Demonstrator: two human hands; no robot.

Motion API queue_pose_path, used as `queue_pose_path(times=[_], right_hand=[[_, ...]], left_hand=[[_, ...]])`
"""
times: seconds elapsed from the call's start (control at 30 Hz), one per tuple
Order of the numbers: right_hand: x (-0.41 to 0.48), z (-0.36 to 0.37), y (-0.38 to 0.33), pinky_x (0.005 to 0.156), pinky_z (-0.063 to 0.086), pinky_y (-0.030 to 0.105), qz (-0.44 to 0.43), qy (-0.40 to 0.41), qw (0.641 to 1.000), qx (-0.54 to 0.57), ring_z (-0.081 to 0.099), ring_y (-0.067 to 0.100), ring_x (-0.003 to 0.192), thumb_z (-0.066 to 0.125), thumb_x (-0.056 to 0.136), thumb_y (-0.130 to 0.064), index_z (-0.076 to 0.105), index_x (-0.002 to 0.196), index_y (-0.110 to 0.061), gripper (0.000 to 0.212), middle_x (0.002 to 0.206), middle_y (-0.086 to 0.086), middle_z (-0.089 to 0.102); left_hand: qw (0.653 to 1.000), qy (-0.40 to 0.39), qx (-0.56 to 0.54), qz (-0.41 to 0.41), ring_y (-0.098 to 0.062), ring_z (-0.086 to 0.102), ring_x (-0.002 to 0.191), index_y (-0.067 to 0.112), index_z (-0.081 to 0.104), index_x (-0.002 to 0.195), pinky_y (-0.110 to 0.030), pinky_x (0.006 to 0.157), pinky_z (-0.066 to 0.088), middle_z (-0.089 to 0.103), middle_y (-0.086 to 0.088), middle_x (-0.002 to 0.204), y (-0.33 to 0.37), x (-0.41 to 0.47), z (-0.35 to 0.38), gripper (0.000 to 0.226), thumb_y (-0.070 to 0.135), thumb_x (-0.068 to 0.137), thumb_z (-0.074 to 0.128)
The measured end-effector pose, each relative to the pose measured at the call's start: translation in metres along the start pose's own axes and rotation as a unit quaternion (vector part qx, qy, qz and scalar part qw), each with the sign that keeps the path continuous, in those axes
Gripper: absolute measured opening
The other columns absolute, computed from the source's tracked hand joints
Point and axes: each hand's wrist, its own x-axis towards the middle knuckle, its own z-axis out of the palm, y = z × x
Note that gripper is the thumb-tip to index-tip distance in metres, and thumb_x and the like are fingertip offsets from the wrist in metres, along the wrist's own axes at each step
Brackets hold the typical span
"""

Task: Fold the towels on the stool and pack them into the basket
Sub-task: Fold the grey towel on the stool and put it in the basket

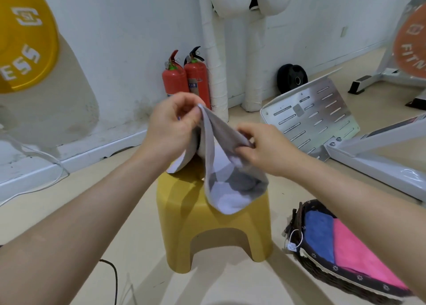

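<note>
The stool (pixel 214 226) was smooth yellow plastic; above it hung soft grey cloth towel (pixel 227 166); right of it, a woven wicker basket (pixel 322 274).

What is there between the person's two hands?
In the head view, a grey-and-white towel spans that gap: the left hand and the right hand each pinch its edge, and it hangs over the yellow stool.

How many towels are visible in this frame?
3. A grey towel hangs over the yellow stool, pinched by the left hand and right hand; a blue towel and a pink towel lie in the basket. Others may hide beneath.
</note>
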Motion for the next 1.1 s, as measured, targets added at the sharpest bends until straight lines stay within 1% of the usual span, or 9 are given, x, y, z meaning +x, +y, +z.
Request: queue_pose_path(times=[0.23,0.43,0.57,0.7,0.77,0.83,0.93,1.03,1.1], right_hand=[[0.007,-0.042,0.035,0.039,0.037,0.019,0.228,-0.05,0.962,0.139,0.051,0.014,0.046,0.067,0.078,0.002,0.056,0.075,-0.011,0.017,0.065,0.008,0.057],[0.014,-0.077,0.034,0.049,0.024,0.024,0.262,-0.011,0.962,0.078,0.032,0.02,0.058,0.054,0.075,0.002,0.058,0.072,-0.011,0.014,0.067,0.01,0.044],[0.011,-0.108,0.023,0.041,0.03,0.015,0.26,-0.067,0.91,0.316,0.036,0.01,0.05,0.047,0.083,0.012,0.053,0.069,-0.014,0.03,0.06,0.002,0.039],[0.012,-0.13,0.008,0.039,0.024,0.012,0.219,-0.035,0.869,0.442,0.034,0.003,0.042,0.058,0.083,0.002,0.056,0.074,-0.013,0.018,0.049,-0.006,0.041],[0.014,-0.132,0.004,0.038,0.024,0.013,0.242,0.036,0.905,0.347,0.032,0.011,0.045,0.056,0.082,0.006,0.053,0.068,-0.013,0.024,0.049,0.0,0.039],[0.015,-0.131,0.002,0.043,0.025,0.018,0.261,0.107,0.954,0.099,0.031,0.02,0.05,0.054,0.074,0.006,0.047,0.06,-0.013,0.025,0.051,0.005,0.037],[0.014,-0.139,-0.003,0.045,0.026,0.022,0.248,0.159,0.952,-0.078,0.036,0.025,0.051,0.047,0.07,0.005,0.045,0.059,-0.013,0.022,0.053,0.007,0.041],[0.009,-0.157,-0.005,0.039,0.033,0.015,0.223,0.09,0.955,0.173,0.039,0.015,0.044,0.05,0.078,0.008,0.05,0.065,-0.015,0.027,0.054,0.005,0.044],[0.003,-0.162,-0.002,0.041,0.041,0.014,0.206,0.01,0.91,0.361,0.038,0.009,0.046,0.055,0.083,0.008,0.053,0.069,-0.015,0.027,0.056,0.001,0.045]], left_hand=[[0.969,0.208,-0.066,-0.113,-0.004,0.053,0.072,0.013,0.063,0.097,-0.019,0.072,0.044,0.059,0.007,0.079,-0.021,0.034,-0.036,0.009,0.011,0.094,0.054],[0.96,0.27,-0.054,-0.055,0.005,0.05,0.068,0.024,0.056,0.086,-0.008,0.068,0.04,0.055,0.012,0.078,-0.006,0.044,-0.041,0.017,0.009,0.093,0.052],[0.953,0.302,-0.018,-0.008,-0.001,0.052,0.073,0.031,0.051,0.077,-0.014,0.073,0.043,0.055,0.012,0.079,0.009,0.055,-0.055,0.027,0.006,0.086,0.048],[0.957,0.287,-0.043,-0.017,-0.004,0.05,0.068,0.029,0.055,0.074,-0.019,0.068,0.041,0.055,0.008,0.075,0.018,0.06,-0.067,0.031,0.002,0.085,0.045],[0.964,0.259,-0.057,-0.014,-0.003,0.05,0.067,0.028,0.059,0.074,-0.017,0.065,0.039,0.057,0.007,0.075,0.025,0.058,-0.068,0.035,-0.001,0.087,0.044],[0.97,0.237,-0.057,0.016,-0.002,0.052,0.069,0.029,0.064,0.077,-0.015,0.065,0.039,0.06,0.008,0.078,0.033,0.053,-0.067,0.037,-0.001,0.086,0.044],[0.97,0.222,-0.055,0.082,-0.001,0.053,0.069,0.029,0.067,0.082,-0.013,0.065,0.04,0.064,0.008,0.082,0.049,0.047,-0.069,0.036,0.001,0.085,0.045],[0.969,0.218,-0.07,0.091,-0.004,0.054,0.07,0.029,0.07,0.08,-0.016,0.066,0.041,0.065,0.005,0.082,0.051,0.048,-0.077,0.036,0.001,0.084,0.048],[0.971,0.215,-0.089,0.063,-0.005,0.053,0.067,0.029,0.071,0.074,-0.018,0.063,0.041,0.065,0.007,0.077,0.042,0.048,-0.08,0.036,0.002,0.083,0.049]])
